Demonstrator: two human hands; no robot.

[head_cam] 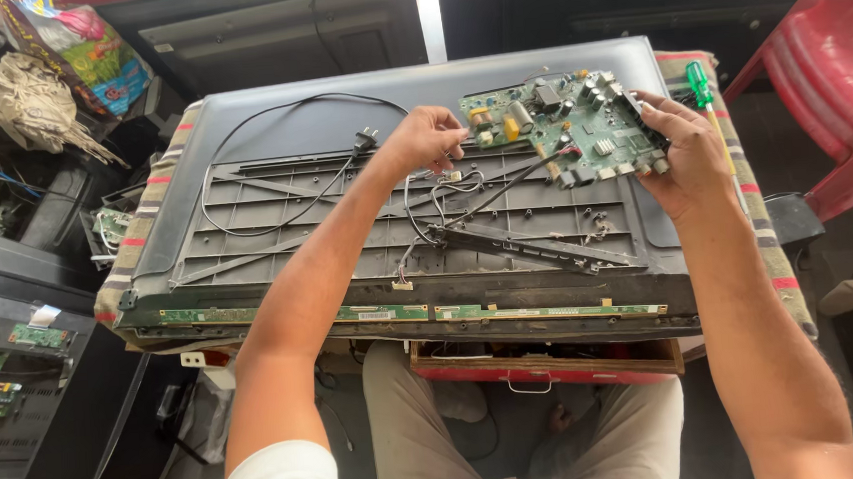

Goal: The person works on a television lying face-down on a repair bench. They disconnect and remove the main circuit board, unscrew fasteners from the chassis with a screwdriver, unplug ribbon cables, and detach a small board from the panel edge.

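Observation:
A flat television (277, 219) lies face down with its back cover off, showing a grey ribbed inner panel. My right hand (683, 150) grips the right edge of a green circuit board (563, 128) lifted over the set's upper right. My left hand (425, 139) pinches thin wires (443, 184) at the board's left end. A black power cable with a plug (366, 137) loops over the panel. Two long narrow green strip boards (392, 313) run along the near edge. A loose black bar (536, 248) lies slanted on the panel.
A green-handled screwdriver (702, 89) lies on the striped cloth (767, 238) to the right. A red plastic chair (830, 67) stands at far right. Another set with green boards (0, 364) sits at left. A wooden tray (543, 366) sits under the near edge.

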